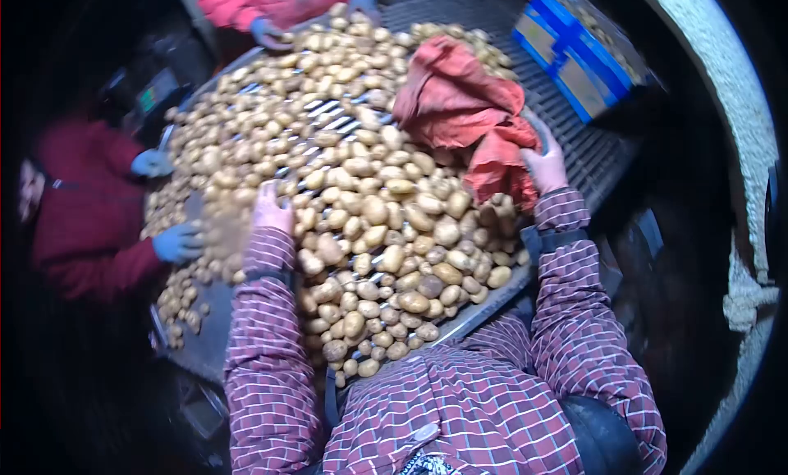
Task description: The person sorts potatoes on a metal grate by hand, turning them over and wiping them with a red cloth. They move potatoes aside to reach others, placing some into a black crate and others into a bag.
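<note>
A large heap of potatoes covers the dark slatted table in front of me. My right hand grips the edge of a crumpled red sack, which lies draped over the potatoes at the right. Part of that hand's fingers is hidden by the cloth. My left hand rests at the left side of the heap, fingers stretched forward and slightly apart among the potatoes. It appears to hold nothing. Potatoes under the sack are hidden.
A blue-and-brown cardboard box with potatoes in it stands at the far right on the slats. One person in dark red with blue gloves works at the left. Another in a pink jacket works across the table. A rim runs before me.
</note>
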Motion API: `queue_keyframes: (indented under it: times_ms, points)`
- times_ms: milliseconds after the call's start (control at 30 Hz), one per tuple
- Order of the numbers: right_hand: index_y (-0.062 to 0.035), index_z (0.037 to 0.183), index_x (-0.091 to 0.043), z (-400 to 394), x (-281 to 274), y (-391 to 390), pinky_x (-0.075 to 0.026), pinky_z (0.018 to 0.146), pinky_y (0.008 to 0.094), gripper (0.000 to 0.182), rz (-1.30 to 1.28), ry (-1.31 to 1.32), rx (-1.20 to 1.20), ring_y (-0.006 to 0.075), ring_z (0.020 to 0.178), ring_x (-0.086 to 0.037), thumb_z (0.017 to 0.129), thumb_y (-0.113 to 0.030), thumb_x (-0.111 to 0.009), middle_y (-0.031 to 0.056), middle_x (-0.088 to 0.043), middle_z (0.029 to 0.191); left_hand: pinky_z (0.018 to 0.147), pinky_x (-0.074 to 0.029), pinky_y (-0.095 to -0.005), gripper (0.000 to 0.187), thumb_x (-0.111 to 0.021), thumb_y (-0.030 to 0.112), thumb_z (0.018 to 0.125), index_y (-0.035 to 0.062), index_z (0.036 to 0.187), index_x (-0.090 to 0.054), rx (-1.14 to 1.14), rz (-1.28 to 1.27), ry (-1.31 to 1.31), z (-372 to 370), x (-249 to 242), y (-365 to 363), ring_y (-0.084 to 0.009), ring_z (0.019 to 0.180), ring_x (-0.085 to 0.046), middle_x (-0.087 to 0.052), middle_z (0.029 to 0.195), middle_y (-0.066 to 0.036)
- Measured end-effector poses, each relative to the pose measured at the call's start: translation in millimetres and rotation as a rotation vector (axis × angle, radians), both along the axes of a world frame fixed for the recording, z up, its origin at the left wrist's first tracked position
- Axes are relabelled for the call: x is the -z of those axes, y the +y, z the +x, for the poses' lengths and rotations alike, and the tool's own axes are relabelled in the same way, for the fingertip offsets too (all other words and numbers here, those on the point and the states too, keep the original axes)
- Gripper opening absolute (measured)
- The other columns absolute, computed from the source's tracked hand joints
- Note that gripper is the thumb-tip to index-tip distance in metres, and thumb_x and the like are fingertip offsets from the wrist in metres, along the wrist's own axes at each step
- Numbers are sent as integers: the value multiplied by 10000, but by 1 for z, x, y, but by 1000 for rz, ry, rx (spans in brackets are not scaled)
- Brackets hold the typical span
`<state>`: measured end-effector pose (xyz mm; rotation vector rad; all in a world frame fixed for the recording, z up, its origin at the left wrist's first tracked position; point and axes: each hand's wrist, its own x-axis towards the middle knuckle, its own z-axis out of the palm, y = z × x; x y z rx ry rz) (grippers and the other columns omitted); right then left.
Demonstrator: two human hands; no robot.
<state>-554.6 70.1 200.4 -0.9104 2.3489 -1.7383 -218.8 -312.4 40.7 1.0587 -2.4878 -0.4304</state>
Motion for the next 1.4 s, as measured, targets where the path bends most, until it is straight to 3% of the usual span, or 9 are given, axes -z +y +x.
queue_keyframes:
  times_ms: [100,233,300,500,700,1000,1200,1300,1400]
  points:
    - [32,1407,-393,-53,33,100,-329,1098,312,678,-26,-90,68,200,1319,-412,767,66,-614,127,-441,1425,991,-446,-421,563,-680,243,797,92,1307,-497,40,2,-372,-42,-35,7,-329,1171,-530,-516,1276,-172]
    - [-194,1394,-476,-51,182,159,-383,1072,391,675,748,325,373,332,1275,-477,757,-93,-673,189,-460,1387,989,-444,-419,570,-717,289,776,74,1269,-527,45,80,-414,-59,-23,-10,-321,1168,-536,-541,1247,-155]
    - [-279,1300,-566,-2,105,74,-442,1009,436,575,934,159,380,392,1197,-517,740,-209,-672,179,-488,1364,977,-433,-404,438,-649,206,840,39,1231,-543,65,103,-366,-59,-35,-4,-317,1174,-517,-545,1242,-147]
    - [-212,1108,-676,30,51,-69,-509,874,421,377,842,480,-131,318,1041,-601,746,-149,-591,77,-604,1200,967,-455,-422,517,-720,222,780,101,1260,-572,76,133,-422,-62,-34,-9,-355,1107,-582,-624,1182,-189]
    - [-217,1208,-621,87,44,-158,-459,940,414,506,425,511,-642,294,1084,-556,720,-81,-620,44,-540,1274,882,-491,-410,449,-726,131,780,-17,1177,-577,-103,240,177,-3,-22,30,-349,984,-611,-618,1074,-203]
    - [-52,1244,-587,-120,-62,-65,-374,1088,344,639,-162,391,49,234,1233,-523,649,133,-445,90,-594,1241,1071,-339,-451,440,-588,89,891,-27,1297,-463,-145,189,249,61,-21,133,-363,1219,-469,-492,1313,-215]
    - [1,1489,-259,-344,105,18,-321,1102,306,770,-308,-281,352,214,1394,-339,762,136,-474,136,-338,1520,1121,-281,-436,519,-519,39,895,-34,1386,-367,-258,286,220,46,-26,140,-344,1315,-406,-424,1397,-223]
    - [-225,1520,-247,-399,189,-6,-276,1120,470,656,776,33,478,302,1404,-317,910,-188,-484,95,-329,1536,1080,-331,-425,473,-528,86,917,-32,1352,-386,-281,285,229,35,-23,137,-324,1254,-443,-452,1335,-208]
    - [-289,1458,-371,-398,172,-38,-278,1091,534,545,835,147,325,353,1272,-467,921,-297,-464,122,-497,1391,1079,-329,-426,485,-512,205,959,-24,1362,-371,-269,293,195,29,-15,132,-326,1259,-432,-424,1357,-209]
